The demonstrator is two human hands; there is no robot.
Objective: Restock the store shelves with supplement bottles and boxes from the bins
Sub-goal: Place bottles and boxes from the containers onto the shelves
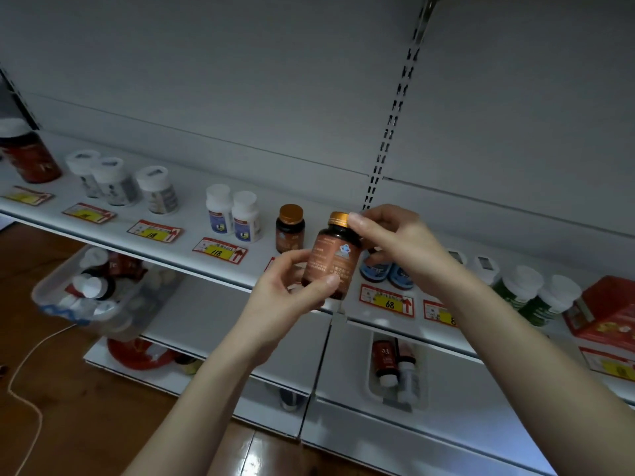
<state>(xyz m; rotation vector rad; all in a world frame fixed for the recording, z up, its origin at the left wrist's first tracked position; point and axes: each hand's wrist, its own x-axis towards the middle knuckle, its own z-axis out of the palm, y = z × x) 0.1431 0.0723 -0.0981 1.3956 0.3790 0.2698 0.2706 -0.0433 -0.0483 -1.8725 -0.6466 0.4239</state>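
I hold a dark supplement bottle (331,257) with a copper cap and an orange-brown label in front of the white shelf (192,259). My left hand (292,286) grips its lower body, thumb across the label. My right hand (395,242) pinches the cap from the right. An identical bottle (289,229) stands upright on the shelf just left of the held one. A clear bin (86,297) with several bottles sits on the lower shelf at left, and a second bin (395,369) lies lower right.
Along the shelf stand white-capped bottles (233,214), grey-labelled bottles (113,182), a big red-brown jar (31,156), blue bottles (388,273), green bottles (536,297) and a red box (608,310). Price tags line the shelf edge. A white cable (24,372) runs over the wooden floor.
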